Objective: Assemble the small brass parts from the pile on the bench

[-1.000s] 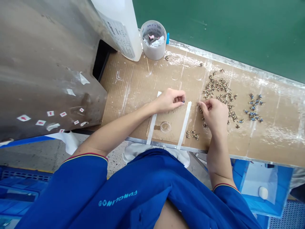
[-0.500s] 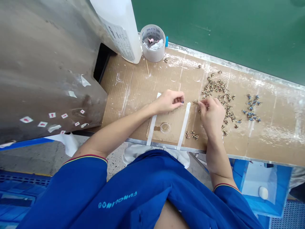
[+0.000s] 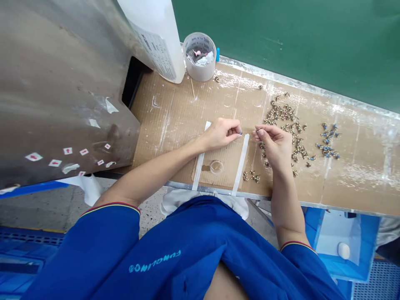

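Observation:
My left hand (image 3: 225, 132) is closed in a pinch over the cardboard, a tiny bluish part (image 3: 240, 133) just showing at its fingertips. Opposite it, my right hand (image 3: 276, 146) pinches a small metal part (image 3: 258, 130) between thumb and forefinger; its exact kind is too small to make out. Beside and behind the right hand spreads a loose pile of small brass-coloured metal parts (image 3: 283, 112). Farther right lies a group of similar parts with blue on them (image 3: 328, 141). A small cluster of brass-coloured parts (image 3: 251, 176) sits near the front edge.
Two white tape strips (image 3: 240, 164) flank a small clear round dish (image 3: 216, 167) on the cardboard (image 3: 353, 183). At the back stand a tape roll (image 3: 200, 73) holding scraps and a white bottle (image 3: 159, 46). A metal panel (image 3: 62, 104) borders the left; a green surface (image 3: 281, 37) lies beyond.
My right hand has lifted slightly from the edge of the pile and turned, its thumb and forefinger now raised with a small metal part. My left hand stays nearly still.

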The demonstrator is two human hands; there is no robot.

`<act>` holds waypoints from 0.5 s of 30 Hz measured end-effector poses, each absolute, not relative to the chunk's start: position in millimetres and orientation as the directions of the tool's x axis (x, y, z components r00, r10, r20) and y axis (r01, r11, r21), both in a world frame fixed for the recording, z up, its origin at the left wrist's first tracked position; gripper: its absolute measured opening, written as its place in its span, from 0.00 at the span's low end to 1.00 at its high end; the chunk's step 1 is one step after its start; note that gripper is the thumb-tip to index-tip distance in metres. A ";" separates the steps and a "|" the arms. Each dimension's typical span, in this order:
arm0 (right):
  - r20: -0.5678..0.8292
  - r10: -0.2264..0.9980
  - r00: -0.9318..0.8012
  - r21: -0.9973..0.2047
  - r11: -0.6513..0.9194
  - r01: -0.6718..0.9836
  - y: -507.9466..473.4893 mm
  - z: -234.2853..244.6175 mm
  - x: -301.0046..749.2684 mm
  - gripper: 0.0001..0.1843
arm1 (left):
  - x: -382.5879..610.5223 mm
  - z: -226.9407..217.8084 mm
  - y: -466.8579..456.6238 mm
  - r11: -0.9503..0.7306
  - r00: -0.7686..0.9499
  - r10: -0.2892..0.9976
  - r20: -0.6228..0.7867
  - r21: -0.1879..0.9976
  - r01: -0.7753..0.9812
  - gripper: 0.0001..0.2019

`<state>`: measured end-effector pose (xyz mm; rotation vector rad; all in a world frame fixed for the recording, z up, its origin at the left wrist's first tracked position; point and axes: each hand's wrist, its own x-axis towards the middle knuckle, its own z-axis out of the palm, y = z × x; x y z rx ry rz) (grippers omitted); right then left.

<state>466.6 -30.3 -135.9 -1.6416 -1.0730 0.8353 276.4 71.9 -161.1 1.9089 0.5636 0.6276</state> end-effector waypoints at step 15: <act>0.015 0.927 0.375 -0.952 -0.102 0.290 -27.9 -149.3 440.4 0.20 | 278.3 -161.8 66.7 -0.427 0.728 0.668 0.155 0.881 0.203 0.05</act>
